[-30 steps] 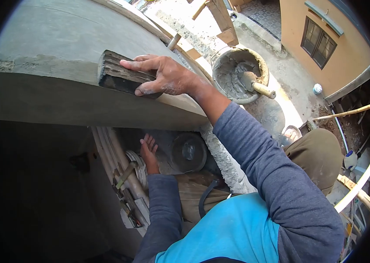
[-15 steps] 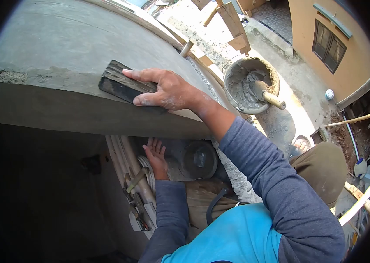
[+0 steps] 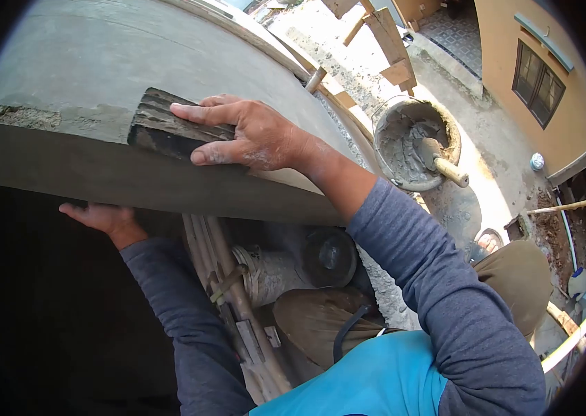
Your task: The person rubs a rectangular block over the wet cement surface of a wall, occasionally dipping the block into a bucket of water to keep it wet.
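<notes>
My right hand [image 3: 255, 135] grips a dark, ridged block-shaped float [image 3: 168, 125], thumb on its near side and fingers over its top. The float lies along the upper edge of a grey plastered slab [image 3: 119, 62], above its darker vertical face [image 3: 64, 163]. Below that face, at the left, my left hand [image 3: 106, 216] reaches under the bottom edge with its thumb stretched out. Its other fingers are partly hidden by the slab. A rough patch [image 3: 19, 116] shows on the slab's edge at the far left.
A bucket of wet mortar [image 3: 404, 163] holds a trowel [image 3: 445, 161] at the right. Beneath the slab are bamboo poles [image 3: 213, 243] and a whitish container [image 3: 269, 274]. A wooden post [image 3: 390, 41] and an orange wall [image 3: 501, 35] stand farther off.
My right hand and the float have shifted slightly left along the edge. My left hand has moved far left and up to the slab's underside. The view has shifted a little.
</notes>
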Demonstrator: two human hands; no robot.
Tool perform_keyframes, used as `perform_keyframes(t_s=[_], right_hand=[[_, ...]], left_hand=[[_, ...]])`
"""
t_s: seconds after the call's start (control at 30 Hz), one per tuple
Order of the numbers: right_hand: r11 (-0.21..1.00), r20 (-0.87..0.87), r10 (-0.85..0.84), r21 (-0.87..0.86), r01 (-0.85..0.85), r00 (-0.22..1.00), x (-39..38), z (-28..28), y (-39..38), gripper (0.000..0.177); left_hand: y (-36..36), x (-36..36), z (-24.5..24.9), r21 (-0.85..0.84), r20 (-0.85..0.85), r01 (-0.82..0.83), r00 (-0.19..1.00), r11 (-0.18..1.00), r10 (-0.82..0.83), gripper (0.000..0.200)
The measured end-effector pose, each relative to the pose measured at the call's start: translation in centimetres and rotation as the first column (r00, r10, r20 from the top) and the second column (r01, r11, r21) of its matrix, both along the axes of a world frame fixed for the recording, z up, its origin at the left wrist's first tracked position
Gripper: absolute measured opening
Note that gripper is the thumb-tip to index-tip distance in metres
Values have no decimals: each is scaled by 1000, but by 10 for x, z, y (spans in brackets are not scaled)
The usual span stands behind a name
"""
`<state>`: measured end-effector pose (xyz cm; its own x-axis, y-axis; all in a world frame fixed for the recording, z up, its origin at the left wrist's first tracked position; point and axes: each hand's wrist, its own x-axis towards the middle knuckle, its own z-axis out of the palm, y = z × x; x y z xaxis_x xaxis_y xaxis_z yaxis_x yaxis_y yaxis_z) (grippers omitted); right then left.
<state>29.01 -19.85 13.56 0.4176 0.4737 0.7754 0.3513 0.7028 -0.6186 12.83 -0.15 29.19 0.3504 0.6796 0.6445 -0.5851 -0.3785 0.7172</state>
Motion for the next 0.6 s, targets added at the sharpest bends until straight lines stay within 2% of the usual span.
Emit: perform_keyframes(t_s=[0.07, 0.13, 0.17, 0.2, 0.27, 0.3, 0.37, 0.4, 0.5, 0.57, 0.6], right_hand=[[999, 30, -41, 23, 40, 999, 6, 13, 8, 66], [939, -122, -168, -323, 121, 978, 12, 7, 17, 70], [866, -77, -313, -432, 251, 947, 15, -9, 27, 70], [869, -73, -316, -424, 257, 946, 16, -24, 25, 70], [958, -245, -84, -287, 10, 966, 11, -43, 12, 69], [959, -239, -83, -283, 12, 968, 6, -41, 11, 69], [998, -55, -69, 3, 70, 996, -8, -19, 3, 69], [998, -70, -61, 0, 61, 996, -10, -8, 5, 69], [988, 22, -139, 65, 137, 990, -5, 30, 10, 69], [977, 2, -191, -99, 191, 982, -5, 40, 6, 66], [976, -4, -189, -111, 188, 982, -6, 31, 5, 66]], left_hand=[[7, 3, 24, 57, -11, 15, 1000, 998, -15, 82], [5, 1, 42, 113, -24, 28, 999, 993, -25, 80], [0, 1, 49, 138, -32, 6, 999, 990, -1, 82], [-4, 3, 56, 161, -37, -12, 999, 987, 18, 84], [-6, -2, 69, 135, -42, 17, 999, 991, -12, 85], [-6, -6, 75, 105, -58, 41, 998, 994, -35, 86], [-8, -8, 85, 165, -64, 4, 998, 986, 6, 88], [-10, -10, 87, 220, -89, -23, 995, 975, 44, 89], [-24, -8, 92, 220, -106, -42, 992, 974, 67, 90], [-27, -6, 88, 177, -78, -37, 996, 983, 52, 91], [-27, -9, 85, 145, -56, -47, 997, 988, 56, 92]])
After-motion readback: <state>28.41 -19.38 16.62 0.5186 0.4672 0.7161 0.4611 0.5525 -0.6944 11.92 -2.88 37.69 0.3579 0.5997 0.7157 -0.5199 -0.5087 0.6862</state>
